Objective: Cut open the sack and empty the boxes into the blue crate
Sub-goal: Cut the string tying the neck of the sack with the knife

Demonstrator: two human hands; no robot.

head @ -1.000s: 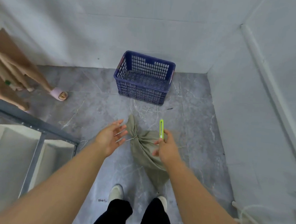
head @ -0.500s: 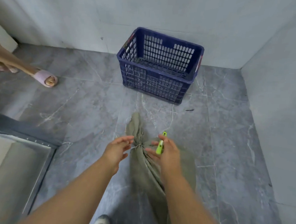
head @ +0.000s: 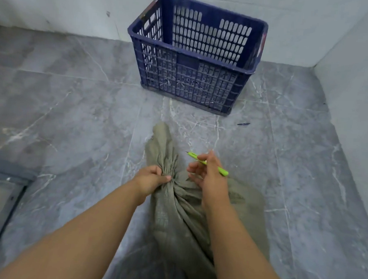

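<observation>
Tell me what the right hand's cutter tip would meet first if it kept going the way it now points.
The green cutter in the right hand points up-left, toward the sack's loose top beyond the tied neck. That cloth looks first in line, though depth is unclear; it might pass above it to bare floor.

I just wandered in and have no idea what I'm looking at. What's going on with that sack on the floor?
A person is about to open a tied, grey-green sack lying on the tiled floor. Their left hand grips the bunched neck of the sack, while the right hand holds a green cutter just above it. The sack looks uncut and closed. The blue crate stands ahead near the wall, with no boxes in it yet.
</observation>
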